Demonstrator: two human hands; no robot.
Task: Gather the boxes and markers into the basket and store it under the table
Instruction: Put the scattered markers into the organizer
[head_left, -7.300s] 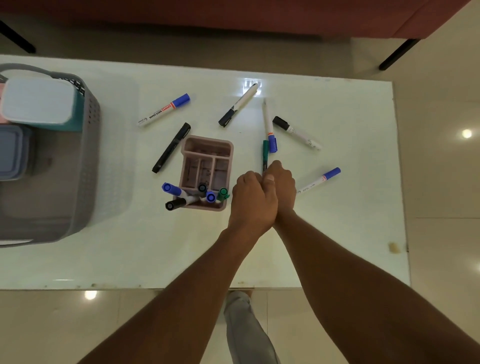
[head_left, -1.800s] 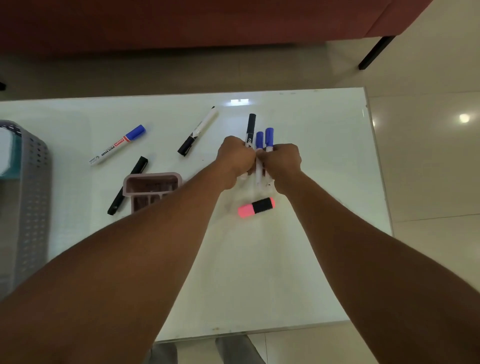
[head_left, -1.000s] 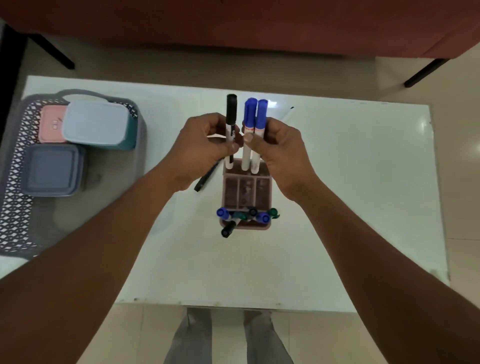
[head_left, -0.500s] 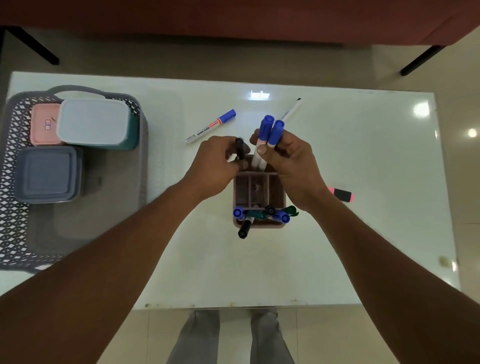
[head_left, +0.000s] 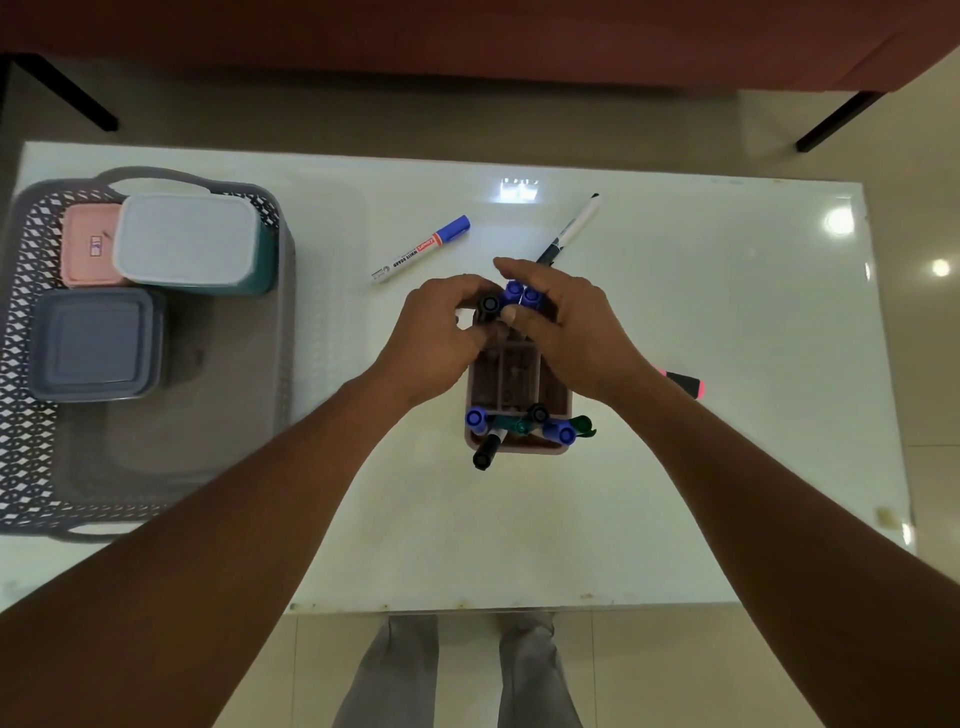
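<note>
Head view looks straight down on a white table, with the person's trouser legs showing below its near edge. Nearest on the tabletop stands a pink marker holder. Its near compartment already holds a cluster of capped markers in blue, black and green.

Over the holder's far end both hands work close together. The left hand curls its fingers round a black-capped marker. The right hand pinches two blue-capped markers between thumb and fingers. All three stand upright and seem to be going into the far compartment, though the hands hide how deep they sit.

Just right of the holder a pink highlighter lies loose, partly behind the right forearm. Farther back lie a whiteboard marker with a blue cap and a black-and-white marker, apart from each other.

At the left the grey basket sits on the tabletop with three boxes inside: a grey-blue box, a pink box and a teal box with a white lid.

The boxes look gathered, and the markers seem more than half collected. Three loose pens remain, then the holder must go into the basket and the basket under the table.
</note>
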